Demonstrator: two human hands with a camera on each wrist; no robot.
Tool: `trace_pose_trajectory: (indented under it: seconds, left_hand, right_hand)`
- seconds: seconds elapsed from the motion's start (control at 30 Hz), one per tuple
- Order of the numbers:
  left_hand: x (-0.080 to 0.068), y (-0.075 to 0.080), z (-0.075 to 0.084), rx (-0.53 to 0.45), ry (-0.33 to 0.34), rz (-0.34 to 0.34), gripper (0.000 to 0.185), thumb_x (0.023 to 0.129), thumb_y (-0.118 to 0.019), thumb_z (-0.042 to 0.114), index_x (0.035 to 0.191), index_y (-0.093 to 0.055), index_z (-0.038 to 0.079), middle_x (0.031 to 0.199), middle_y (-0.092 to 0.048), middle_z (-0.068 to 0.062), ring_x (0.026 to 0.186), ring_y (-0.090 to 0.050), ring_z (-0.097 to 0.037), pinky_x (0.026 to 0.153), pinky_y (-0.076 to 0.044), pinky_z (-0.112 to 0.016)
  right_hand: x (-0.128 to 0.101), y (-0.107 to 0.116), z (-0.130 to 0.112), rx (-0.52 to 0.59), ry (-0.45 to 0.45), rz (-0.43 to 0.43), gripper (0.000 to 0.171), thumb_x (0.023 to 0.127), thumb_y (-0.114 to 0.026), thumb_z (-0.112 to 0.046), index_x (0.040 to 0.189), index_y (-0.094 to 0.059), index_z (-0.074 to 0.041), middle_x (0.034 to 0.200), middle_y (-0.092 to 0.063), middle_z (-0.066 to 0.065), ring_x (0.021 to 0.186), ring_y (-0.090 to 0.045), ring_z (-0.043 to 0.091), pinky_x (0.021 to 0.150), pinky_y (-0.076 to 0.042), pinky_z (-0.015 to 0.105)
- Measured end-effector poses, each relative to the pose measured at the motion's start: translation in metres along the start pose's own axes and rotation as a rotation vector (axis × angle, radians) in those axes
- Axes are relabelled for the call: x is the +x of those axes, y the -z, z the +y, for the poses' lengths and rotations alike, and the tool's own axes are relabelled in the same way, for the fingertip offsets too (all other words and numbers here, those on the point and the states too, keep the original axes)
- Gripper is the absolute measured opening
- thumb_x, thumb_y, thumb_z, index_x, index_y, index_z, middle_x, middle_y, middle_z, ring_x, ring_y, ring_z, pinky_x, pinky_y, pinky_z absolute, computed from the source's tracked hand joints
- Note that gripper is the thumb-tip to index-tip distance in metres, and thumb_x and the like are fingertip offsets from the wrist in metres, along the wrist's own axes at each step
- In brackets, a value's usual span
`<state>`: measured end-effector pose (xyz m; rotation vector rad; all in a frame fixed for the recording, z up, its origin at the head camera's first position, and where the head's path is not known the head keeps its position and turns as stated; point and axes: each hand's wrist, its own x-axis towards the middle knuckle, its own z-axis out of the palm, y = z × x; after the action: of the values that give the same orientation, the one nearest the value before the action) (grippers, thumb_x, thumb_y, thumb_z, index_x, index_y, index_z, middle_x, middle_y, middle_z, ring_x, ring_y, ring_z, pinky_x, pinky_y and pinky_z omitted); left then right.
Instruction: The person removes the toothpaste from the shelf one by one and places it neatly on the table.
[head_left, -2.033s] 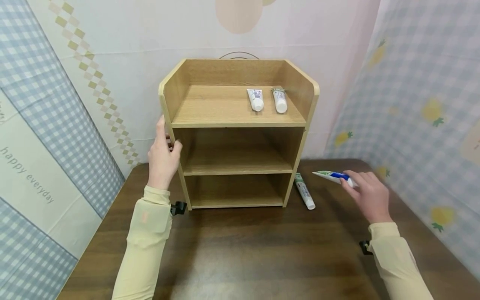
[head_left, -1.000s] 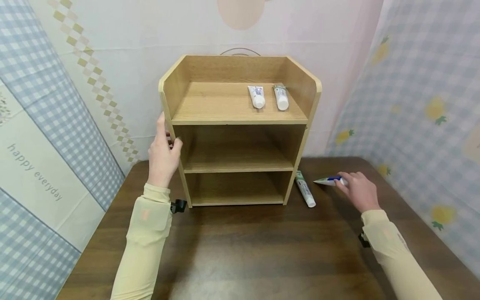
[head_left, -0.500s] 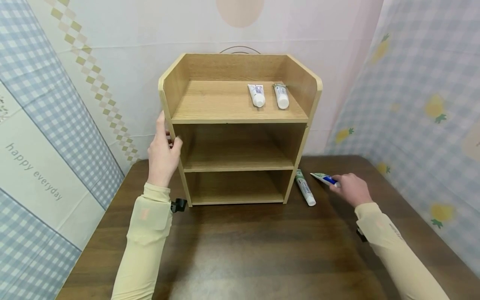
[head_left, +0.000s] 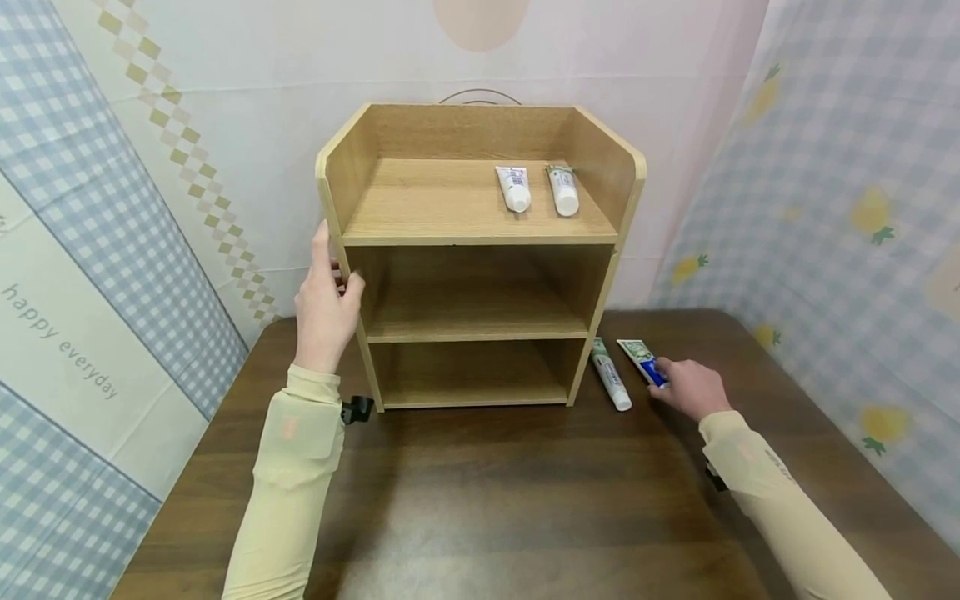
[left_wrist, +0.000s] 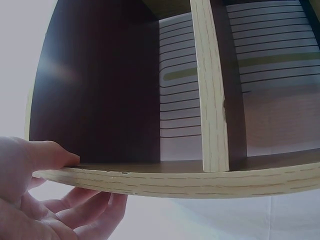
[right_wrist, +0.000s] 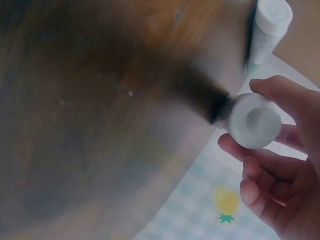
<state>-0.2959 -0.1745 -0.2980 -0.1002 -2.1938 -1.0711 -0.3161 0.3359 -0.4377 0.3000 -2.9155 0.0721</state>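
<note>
My left hand (head_left: 325, 312) grips the left side panel of a light wooden shelf unit (head_left: 480, 241). In the left wrist view the thumb (left_wrist: 52, 154) lies on the panel's inner face and the other fingers are behind its edge. Right of the unit, my right hand (head_left: 693, 388) pinches a blue, green and white toothpaste tube (head_left: 640, 359) near its cap end, low at the table. The right wrist view shows its white cap (right_wrist: 252, 121) between thumb and forefinger. Another tube, white and green (head_left: 612, 380), lies just to its left.
Two white tubes, one (head_left: 513, 189) and a green-ended one (head_left: 562, 191), lie on the unit's top shelf, right of centre. The dark wooden table (head_left: 480, 500) extends in front. Patterned cloth (head_left: 825, 208) hangs at the back and both sides.
My right hand has moved left and down with the toothpaste tube. The tube has turned from pointing sideways to lying roughly alongside the other tube. My left hand keeps its hold.
</note>
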Motion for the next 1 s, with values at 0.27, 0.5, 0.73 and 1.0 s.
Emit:
trace_pose_trajectory:
  seconds: [0.27,0.5,0.73,1.0]
  left_hand:
    - [-0.001,0.000,-0.001,-0.009,0.004,0.003,0.068,0.090,-0.049,0.012,0.150,-0.025,0.034,0.106,-0.061,-0.022,0.091,-0.063,-0.039,0.078,-0.048,-0.056]
    - [-0.001,0.000,-0.002,-0.005,0.002,0.011,0.069,0.090,-0.049,0.012,0.150,-0.025,0.033,0.104,-0.062,-0.022,0.091,-0.063,-0.039,0.078,-0.047,-0.056]
    - [-0.001,0.000,-0.002,0.004,-0.006,0.008,0.068,0.090,-0.048,0.011,0.150,-0.025,0.033,0.101,-0.061,-0.020,0.087,-0.061,-0.038,0.077,-0.046,-0.056]
    - [0.000,0.001,0.000,0.002,-0.012,-0.001,0.068,0.090,-0.049,0.011,0.150,-0.024,0.034,0.106,-0.061,-0.021,0.090,-0.062,-0.039,0.078,-0.046,-0.056]
  right_hand:
    - [-0.004,-0.007,0.003,0.003,-0.017,-0.030,0.044,0.079,-0.075,-0.031,0.109,-0.060,-0.002,0.082,-0.068,0.022,0.062,-0.062,0.031,0.047,-0.046,0.047]
    - [-0.003,-0.006,0.002,0.018,-0.030,-0.064,0.042,0.083,-0.071,-0.032,0.109,-0.059,-0.002,0.080,-0.068,0.019,0.060,-0.060,0.028,0.046,-0.044,0.045]
    - [-0.002,0.001,-0.002,0.009,-0.039,-0.054,0.033,0.088,-0.065,-0.026,0.108,-0.061,-0.001,0.082,-0.069,0.018,0.063,-0.062,0.027,0.047,-0.045,0.046]
    - [-0.006,0.031,-0.029,0.020,0.027,0.083,0.017,0.088,-0.060,-0.020,0.093,-0.067,-0.004,0.071,-0.067,0.009,0.057,-0.057,0.020,0.046,-0.043,0.041]
